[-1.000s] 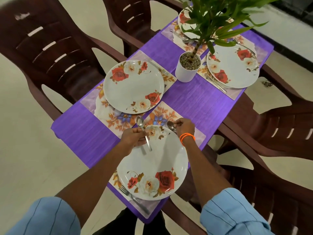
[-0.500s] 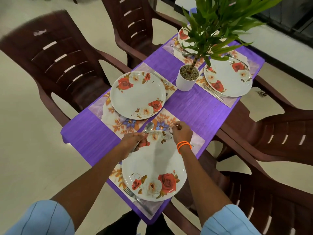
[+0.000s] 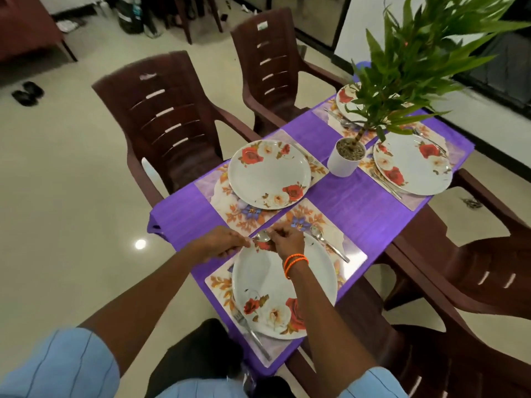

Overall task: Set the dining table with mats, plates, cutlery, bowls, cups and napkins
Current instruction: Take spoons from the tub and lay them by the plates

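Over the far rim of the near floral plate (image 3: 287, 285), my left hand (image 3: 221, 244) grips a steel spoon (image 3: 263, 236) by its handle. My right hand (image 3: 288, 239), with an orange band at the wrist, has its fingers curled onto the same spoon's bowl. A second spoon (image 3: 329, 245) lies on the flowered mat (image 3: 349, 248) just right of the plate. On the mat's near left side, beside the plate, rests a fork (image 3: 253, 336). Another plate (image 3: 268, 175) sits on its mat across the purple tablecloth (image 3: 359, 208).
A white pot (image 3: 346, 160) with a leafy plant stands mid-table. Beyond it are two more plates (image 3: 413, 165) with cutlery on mats. Dark brown plastic chairs (image 3: 169, 124) surround the table on both sides. Sandals lie on the floor at far left.
My right hand has set its spoon down on the mat right of the near plate and moved left to the spoon in my left hand. The view has lifted.
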